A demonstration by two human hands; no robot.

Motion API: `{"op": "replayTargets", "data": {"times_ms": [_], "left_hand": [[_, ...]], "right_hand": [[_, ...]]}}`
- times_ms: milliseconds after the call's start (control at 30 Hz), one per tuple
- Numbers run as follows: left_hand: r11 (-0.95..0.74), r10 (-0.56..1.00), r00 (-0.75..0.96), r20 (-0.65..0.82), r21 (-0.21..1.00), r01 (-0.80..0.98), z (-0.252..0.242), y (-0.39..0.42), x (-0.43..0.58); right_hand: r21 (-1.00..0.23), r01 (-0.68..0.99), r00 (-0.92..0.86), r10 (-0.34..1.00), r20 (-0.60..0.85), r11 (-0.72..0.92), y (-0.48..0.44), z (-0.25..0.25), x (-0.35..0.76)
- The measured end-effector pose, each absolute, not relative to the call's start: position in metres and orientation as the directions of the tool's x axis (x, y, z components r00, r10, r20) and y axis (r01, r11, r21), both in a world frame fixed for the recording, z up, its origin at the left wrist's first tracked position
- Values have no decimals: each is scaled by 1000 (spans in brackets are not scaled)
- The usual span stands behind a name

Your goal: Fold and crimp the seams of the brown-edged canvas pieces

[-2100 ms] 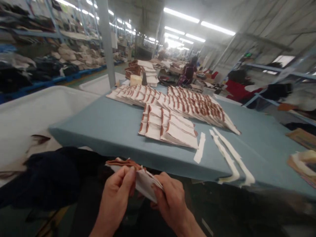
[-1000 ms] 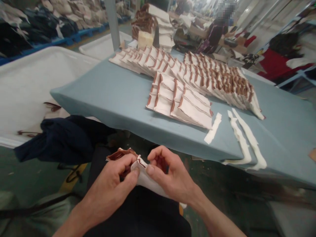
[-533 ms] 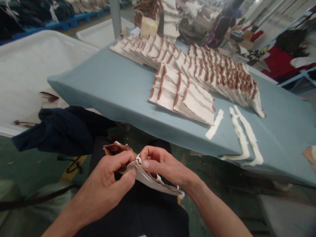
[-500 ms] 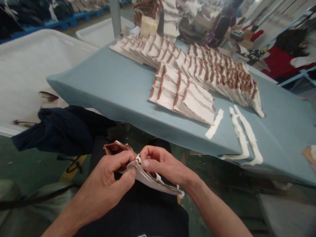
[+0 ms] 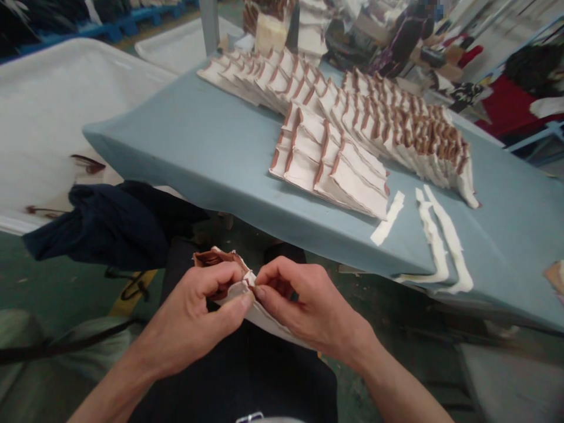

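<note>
Over my lap I hold a folded piece (image 5: 282, 332) with a whitish outside and a brown inner face, perhaps fabric or leather; its exact kind I cannot make out. My left hand (image 5: 207, 311) pinches its upper edge between thumb and fingers. Close beside it, my right hand (image 5: 304, 299) is closed on the same edge, fingertips nearly touching the left thumb. The right hand covers much of the piece's lower end. Similar whitish pieces with brown edges (image 5: 328, 161) lie overlapped in a small group on the blue-covered table (image 5: 176, 135) ahead.
Long overlapping rows of like pieces (image 5: 352, 111) fill the table's far side. Several cream strips (image 5: 388, 218) lie near its front edge, two hanging over. At left are a white bin (image 5: 79, 94) and a dark blue cloth (image 5: 101, 223). A person (image 5: 400, 41) is at the back.
My right hand has turned and come lower over the piece, hiding its far end. Its fingertips now pinch the edge closer to my left thumb. The view has shifted slightly.
</note>
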State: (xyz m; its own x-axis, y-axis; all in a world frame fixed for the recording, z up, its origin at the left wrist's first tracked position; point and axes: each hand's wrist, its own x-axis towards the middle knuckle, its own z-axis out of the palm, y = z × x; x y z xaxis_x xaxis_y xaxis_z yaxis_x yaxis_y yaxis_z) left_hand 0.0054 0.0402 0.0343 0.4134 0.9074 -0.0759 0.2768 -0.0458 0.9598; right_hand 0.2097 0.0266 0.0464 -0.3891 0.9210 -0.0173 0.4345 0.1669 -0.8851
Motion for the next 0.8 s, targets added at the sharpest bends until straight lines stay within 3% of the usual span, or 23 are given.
{"op": "replayTargets", "data": {"times_ms": [333, 533, 800], "left_hand": [[-95, 924, 378, -60, 920, 379, 26, 41, 7], [-109, 935, 351, -54, 896, 430, 24, 40, 7], [-52, 934, 349, -83, 932, 360, 26, 40, 5]], "right_hand": [[-793, 544, -386, 921, 54, 274, 22, 38, 203], [-794, 569, -343, 939, 8, 215, 21, 30, 199], [-800, 551, -337, 940, 48, 238, 22, 30, 201]]}}
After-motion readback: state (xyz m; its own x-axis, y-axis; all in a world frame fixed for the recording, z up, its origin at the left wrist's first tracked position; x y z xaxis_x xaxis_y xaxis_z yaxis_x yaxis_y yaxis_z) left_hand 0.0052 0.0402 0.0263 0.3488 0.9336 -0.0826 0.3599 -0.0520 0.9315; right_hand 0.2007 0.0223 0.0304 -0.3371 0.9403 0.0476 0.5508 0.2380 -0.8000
